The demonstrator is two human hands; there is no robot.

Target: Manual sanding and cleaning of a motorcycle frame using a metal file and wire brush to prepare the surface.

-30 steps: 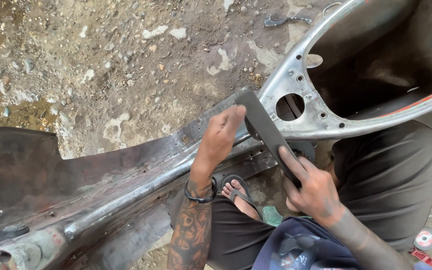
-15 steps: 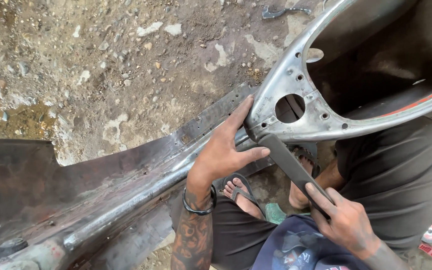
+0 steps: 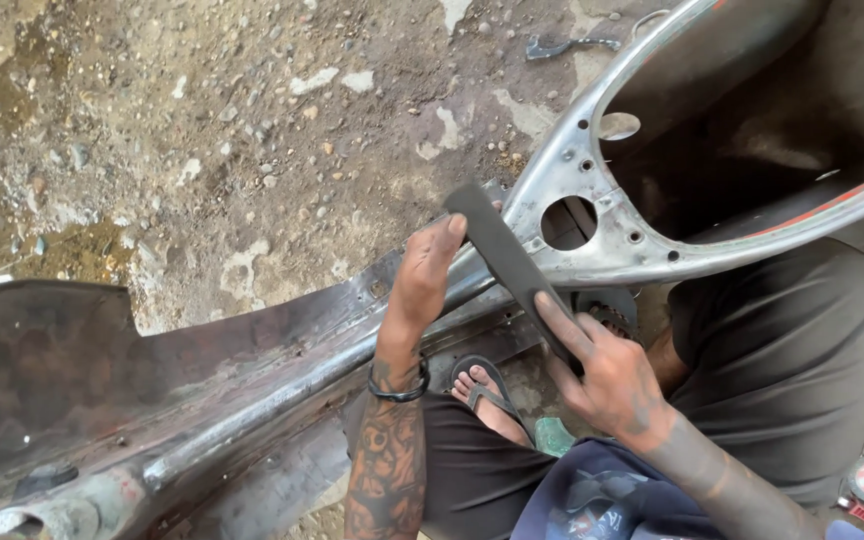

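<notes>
Tattooed forearm [image 3: 384, 470], black wristband [image 3: 398, 385] (dark trousers [image 3: 802, 360], sandal [image 3: 487, 385]).

A long, flat, dark file [image 3: 512, 270] lies slanted across the bare, rusty metal frame [image 3: 592, 260], gripped at both ends

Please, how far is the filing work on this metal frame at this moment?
Looks done: the frame is bare grey metal around the round hole.
In hand: the right hand grips the flat file at its near end, and the left hand steadies its far end against the frame's tube.
Seemingly left: the long panel toward the left is dark and rusty, with red paint traces.
</notes>
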